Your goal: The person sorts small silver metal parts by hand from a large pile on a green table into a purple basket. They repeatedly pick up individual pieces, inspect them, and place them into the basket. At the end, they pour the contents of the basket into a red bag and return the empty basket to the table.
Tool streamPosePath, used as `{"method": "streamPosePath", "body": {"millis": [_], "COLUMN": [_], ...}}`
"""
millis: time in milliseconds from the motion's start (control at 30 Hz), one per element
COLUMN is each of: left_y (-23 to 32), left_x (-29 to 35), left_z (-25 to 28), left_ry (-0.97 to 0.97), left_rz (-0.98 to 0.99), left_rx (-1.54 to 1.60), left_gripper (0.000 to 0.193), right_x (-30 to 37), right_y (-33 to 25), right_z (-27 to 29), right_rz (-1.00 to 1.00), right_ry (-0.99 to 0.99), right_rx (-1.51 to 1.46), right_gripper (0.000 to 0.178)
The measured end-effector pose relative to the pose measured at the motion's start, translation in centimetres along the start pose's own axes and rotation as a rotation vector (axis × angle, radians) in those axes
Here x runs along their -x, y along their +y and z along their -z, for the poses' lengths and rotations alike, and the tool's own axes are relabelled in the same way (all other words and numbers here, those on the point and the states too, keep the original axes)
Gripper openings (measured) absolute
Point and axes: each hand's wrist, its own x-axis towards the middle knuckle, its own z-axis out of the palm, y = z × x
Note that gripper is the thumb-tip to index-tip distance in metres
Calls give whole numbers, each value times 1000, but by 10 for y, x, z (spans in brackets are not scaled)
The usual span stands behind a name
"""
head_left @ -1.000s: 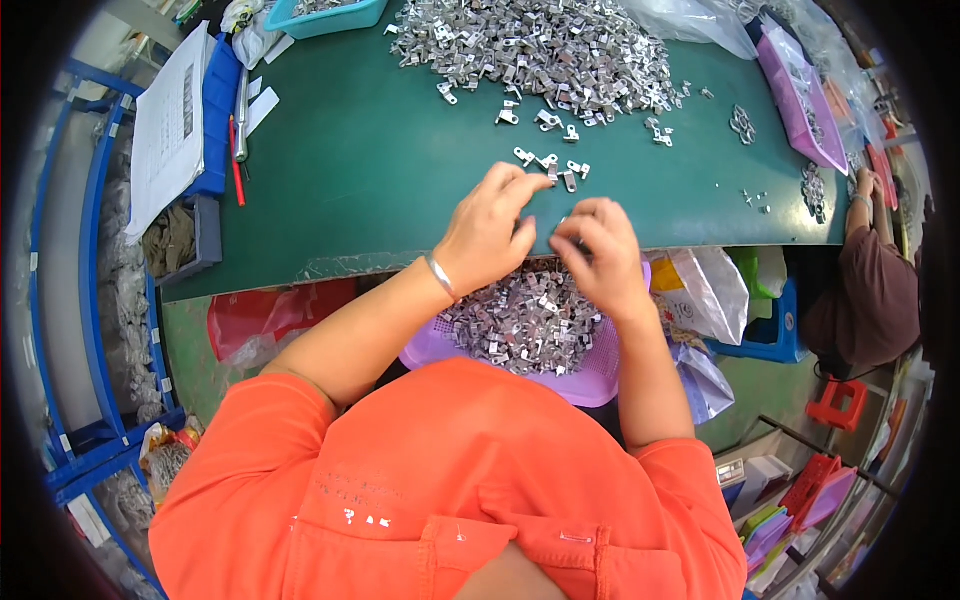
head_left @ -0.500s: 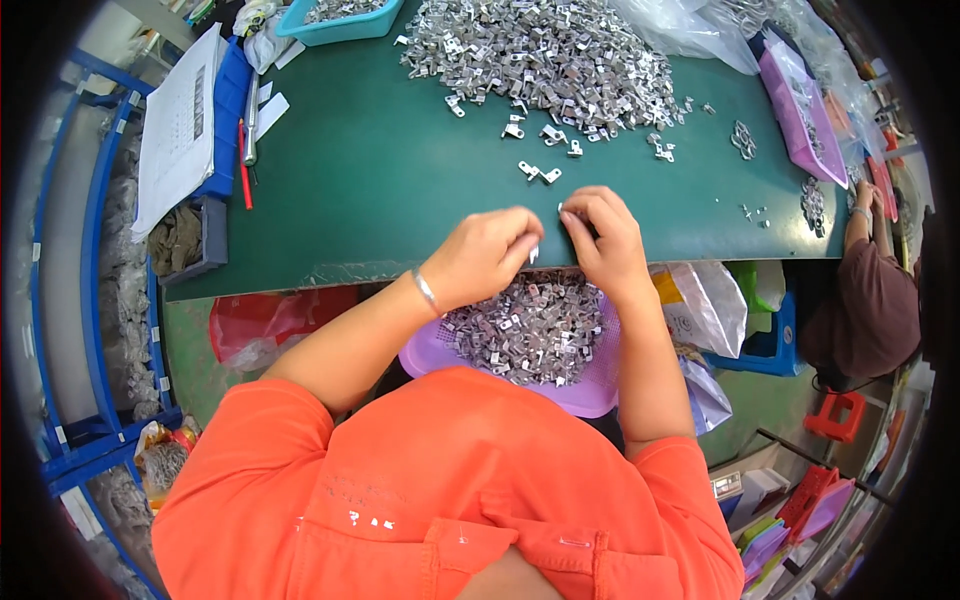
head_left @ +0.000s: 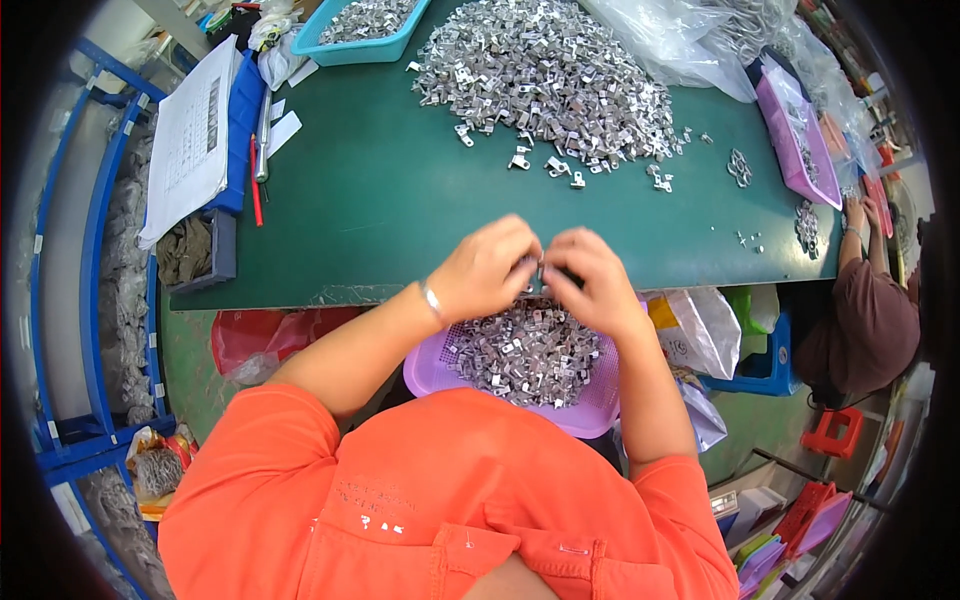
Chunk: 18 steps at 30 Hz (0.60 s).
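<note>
My left hand and my right hand meet at the near edge of the green table. Both are closed in a pinch, fingertips almost touching. Bits of a small silvery metal bracket show between them; the fingers cover most of it. Just below, a purple plastic basket rests at my lap, holding many similar brackets. Beyond my hands a large heap of metal brackets covers the back of the table, with a few loose brackets along its near side.
On the left lie a blue tray with papers, a red pen and a grey box with cloth. A light-blue basket stands behind. A pink basket and metal chains are at right, near another person.
My hands have come together from a small gap apart, my right hand moving down and left. The loose brackets in front of them no longer show. The view has tilted slightly upward.
</note>
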Motion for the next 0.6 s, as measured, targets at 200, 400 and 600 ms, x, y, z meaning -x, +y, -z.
{"method": "streamPosePath", "body": {"millis": [200, 400, 600], "left_y": [9, -49, -11], "left_x": [5, -49, -4], "left_z": [6, 1, 12], "left_ry": [64, 281, 11], "left_rz": [-36, 69, 83], "left_rx": [-8, -350, -102], "left_gripper": [20, 35, 39], "right_x": [-29, -76, -13], "right_y": [17, 43, 10], "right_z": [4, -17, 3], "right_rz": [120, 75, -33], "right_ry": [123, 168, 138], "right_rx": [200, 514, -7], "right_gripper": [20, 29, 24]}}
